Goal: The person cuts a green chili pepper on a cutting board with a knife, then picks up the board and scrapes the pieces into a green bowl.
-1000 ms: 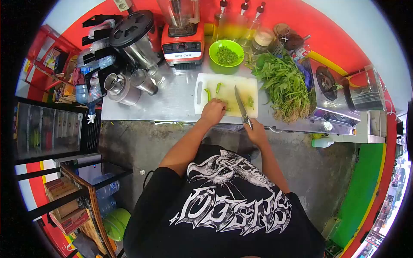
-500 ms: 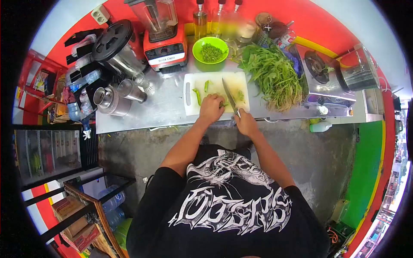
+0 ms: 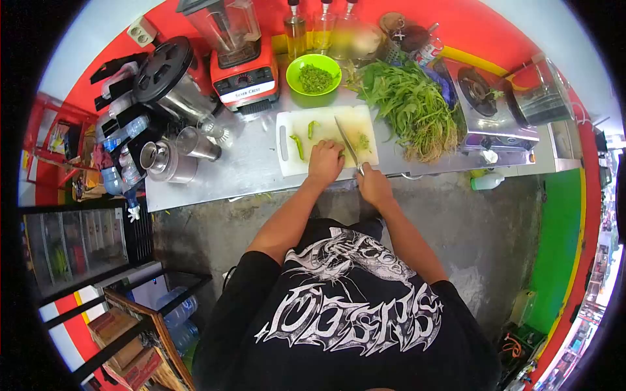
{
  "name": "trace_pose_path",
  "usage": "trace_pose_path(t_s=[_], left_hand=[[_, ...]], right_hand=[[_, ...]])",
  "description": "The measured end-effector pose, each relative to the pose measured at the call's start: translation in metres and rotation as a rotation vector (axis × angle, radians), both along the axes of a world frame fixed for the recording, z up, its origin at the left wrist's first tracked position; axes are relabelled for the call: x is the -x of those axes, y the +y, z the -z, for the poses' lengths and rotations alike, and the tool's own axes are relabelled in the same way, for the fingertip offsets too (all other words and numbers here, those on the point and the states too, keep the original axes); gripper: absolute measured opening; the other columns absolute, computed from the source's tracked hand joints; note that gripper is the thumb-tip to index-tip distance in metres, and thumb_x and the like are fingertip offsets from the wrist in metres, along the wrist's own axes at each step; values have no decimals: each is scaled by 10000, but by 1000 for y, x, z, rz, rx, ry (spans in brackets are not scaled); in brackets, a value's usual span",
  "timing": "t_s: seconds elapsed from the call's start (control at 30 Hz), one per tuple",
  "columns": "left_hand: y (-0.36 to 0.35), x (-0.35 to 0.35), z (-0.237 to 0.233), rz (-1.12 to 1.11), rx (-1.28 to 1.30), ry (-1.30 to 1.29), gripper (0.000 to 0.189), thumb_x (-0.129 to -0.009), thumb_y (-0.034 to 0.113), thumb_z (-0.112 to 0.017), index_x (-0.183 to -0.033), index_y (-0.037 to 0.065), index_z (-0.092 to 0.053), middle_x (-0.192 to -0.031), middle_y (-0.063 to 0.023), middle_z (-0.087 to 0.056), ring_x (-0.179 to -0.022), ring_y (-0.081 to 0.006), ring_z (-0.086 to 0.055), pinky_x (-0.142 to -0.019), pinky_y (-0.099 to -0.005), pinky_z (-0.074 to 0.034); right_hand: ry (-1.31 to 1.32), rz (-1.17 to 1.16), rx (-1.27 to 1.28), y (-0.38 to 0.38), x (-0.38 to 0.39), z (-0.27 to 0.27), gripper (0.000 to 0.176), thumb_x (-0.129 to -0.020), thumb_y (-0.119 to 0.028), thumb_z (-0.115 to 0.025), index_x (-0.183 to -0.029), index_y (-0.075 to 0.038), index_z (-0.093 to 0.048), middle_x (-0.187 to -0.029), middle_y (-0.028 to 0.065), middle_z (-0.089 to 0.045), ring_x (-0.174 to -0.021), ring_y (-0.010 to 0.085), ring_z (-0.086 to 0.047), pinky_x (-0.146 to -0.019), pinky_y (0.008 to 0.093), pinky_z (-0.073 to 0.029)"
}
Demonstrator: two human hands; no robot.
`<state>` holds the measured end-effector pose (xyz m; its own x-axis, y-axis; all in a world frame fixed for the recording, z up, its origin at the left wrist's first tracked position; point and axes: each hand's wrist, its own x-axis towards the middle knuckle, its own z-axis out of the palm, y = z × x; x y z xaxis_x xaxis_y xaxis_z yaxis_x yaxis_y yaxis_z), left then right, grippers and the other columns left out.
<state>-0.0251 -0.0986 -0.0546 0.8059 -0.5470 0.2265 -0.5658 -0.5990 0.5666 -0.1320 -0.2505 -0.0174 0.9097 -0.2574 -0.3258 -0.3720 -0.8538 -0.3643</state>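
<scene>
My right hand [image 3: 375, 186] grips a knife [image 3: 347, 141] by its handle, with the blade angled up and left across the white cutting board [image 3: 293, 166]. Just left of the blade, my left hand [image 3: 327, 161] presses down on the board with curled fingers, around a green chili pepper that is mostly hidden under them. Two green chili pieces, one long [image 3: 297, 147] and one shorter [image 3: 312, 129], lie on the left of the board. Finely chopped green bits [image 3: 363, 142] lie right of the blade.
Behind the board stands a lime-green bowl [image 3: 331, 70] of chopped greens. Leafy greens [image 3: 412, 107] lie to the right, beside a gas stove [image 3: 499, 133]. A red blender [image 3: 244, 79], steel pot [image 3: 176, 98], steel jug [image 3: 171, 163] and oil bottles [image 3: 295, 36] line the metal counter.
The camera view has shifted slightly. My left hand's fingers have moved close against the knife blade, and the green bit at the fingertips is now less visible. The knife stays in my right hand.
</scene>
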Motion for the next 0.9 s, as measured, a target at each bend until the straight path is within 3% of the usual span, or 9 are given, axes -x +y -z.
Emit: trace_pose_path(t_s=[0.07, 0.3, 0.37, 0.6, 0.67, 0.77, 0.9], left_hand=[[2, 1, -4, -24, 43, 33, 182, -784, 91, -727, -965, 95, -743, -986, -112, -683, -999, -336, -607, -885, -451, -475], [13, 1, 5, -39, 60, -21, 72, -796, 107, -708, -861, 116, -740, -926, -72, -684, -940, -312, -609, -822, -448, -458], [11, 2, 2, -44, 80, -33, 85, -788, 105, -711, -866, 116, -744, -903, -77, -681, -940, -312, -615, -824, -450, -461], [2, -6, -1, -57, 107, 69, 64, -780, 91, -725, -838, 109, -745, -855, -99, -687, -915, -328, -621, -816, -455, -475], [6, -3, 10, -68, 212, 48, 62, -781, 92, -733, -839, 106, -748, -872, -98, -696, -902, -332, -618, -816, -452, -479], [7, -2, 10, -47, 143, 12, 61, -788, 106, -737, -848, 108, -751, -883, -91, -704, -901, -324, -617, -817, -445, -481], [5, 0, 9, -73, 92, -53, 66, -786, 112, -737, -849, 105, -754, -895, -71, -700, -922, -303, -617, -823, -431, -486]], right_hand=[[16, -12, -28, 3, 4, 0, 365, -983, -356, -562, -1162, -41, -527, -938, 275, -703, -920, 477, -679, -805, 583, -525], [-71, 68, -58, 2, 14, 4, 333, -983, -349, -558, -1118, -44, -543, -876, 293, -689, -847, 511, -658, -764, 614, -501], [-28, 15, -37, -1, 11, 5, 353, -977, -355, -563, -1142, -44, -539, -924, 289, -696, -911, 488, -672, -799, 598, -517], [-44, -30, -92, 0, 6, 12, 341, -993, -342, -535, -1123, -27, -546, -873, 299, -685, -868, 511, -660, -785, 609, -502], [-11, -24, -21, 6, 6, -8, 332, -999, -326, -527, -1126, -20, -545, -903, 294, -693, -875, 498, -672, -793, 596, -516], [84, -43, 7, 10, -2, -29, 336, -990, -292, -505, -1129, 9, -556, -983, 278, -707, -931, 463, -694, -838, 565, -537], [149, -77, 57, 15, -7, -20, 310, -982, -207, -468, -1159, 40, -530, -1039, 284, -708, -971, 450, -701, -862, 549, -542]])
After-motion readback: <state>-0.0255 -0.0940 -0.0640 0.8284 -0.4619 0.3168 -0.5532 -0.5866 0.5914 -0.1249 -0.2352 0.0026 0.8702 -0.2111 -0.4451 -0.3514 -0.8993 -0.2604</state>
